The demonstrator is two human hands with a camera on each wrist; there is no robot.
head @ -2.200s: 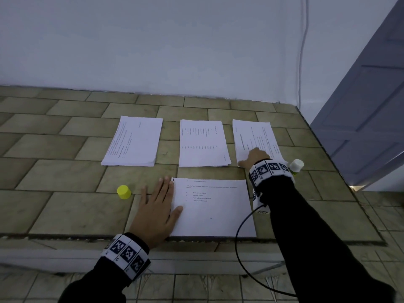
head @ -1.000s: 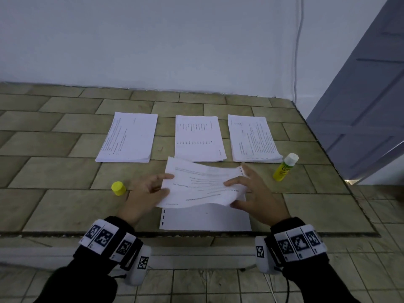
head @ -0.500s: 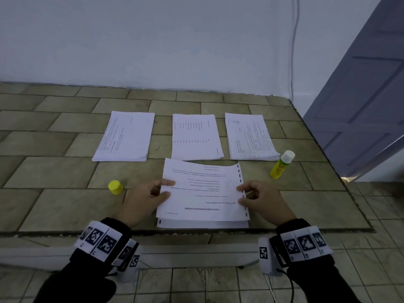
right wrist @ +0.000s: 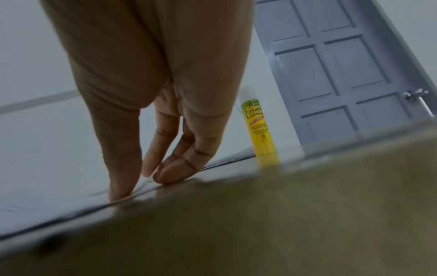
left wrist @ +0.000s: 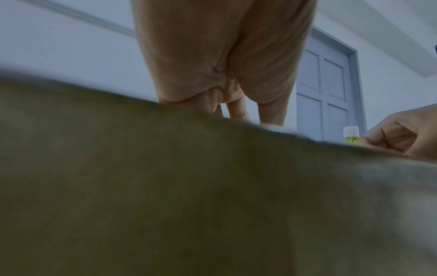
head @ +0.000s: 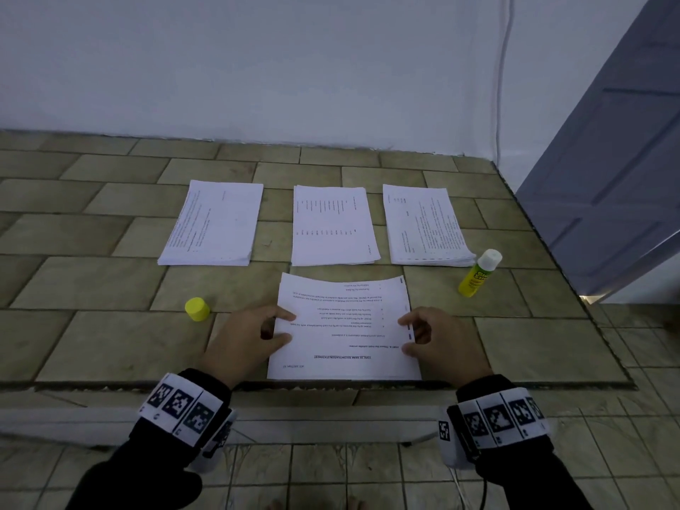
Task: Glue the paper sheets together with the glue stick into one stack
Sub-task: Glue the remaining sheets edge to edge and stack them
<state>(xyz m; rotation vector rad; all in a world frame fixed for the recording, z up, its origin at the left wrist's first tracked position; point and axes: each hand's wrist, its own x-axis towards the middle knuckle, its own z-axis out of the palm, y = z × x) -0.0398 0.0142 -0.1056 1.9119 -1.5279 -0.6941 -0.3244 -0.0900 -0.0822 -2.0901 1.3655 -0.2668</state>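
Observation:
A printed sheet (head: 344, 329) lies on top of another sheet at the front edge of the tiled table (head: 92, 347), its far end slightly bowed. My left hand (head: 285, 327) rests thumb and forefinger on the sheet's left edge. My right hand (head: 404, 334) touches the right edge, and in the right wrist view its fingertips (right wrist: 118, 194) press down on the paper (right wrist: 47, 186). The yellow glue stick (head: 478, 277) (right wrist: 258, 130) stands uncapped to the right. Its yellow cap (head: 197, 309) sits left of my left hand.
Three stacks of printed paper lie in a row behind: left (head: 211, 224), middle (head: 333, 226), right (head: 425, 226). A white wall rises behind the table. A grey door (head: 607, 178) stands at the right, past the table's right edge.
My right hand took a sheet from the right stack; both hands carried it over and lowered it onto the front sheet, where it now lies lined up.

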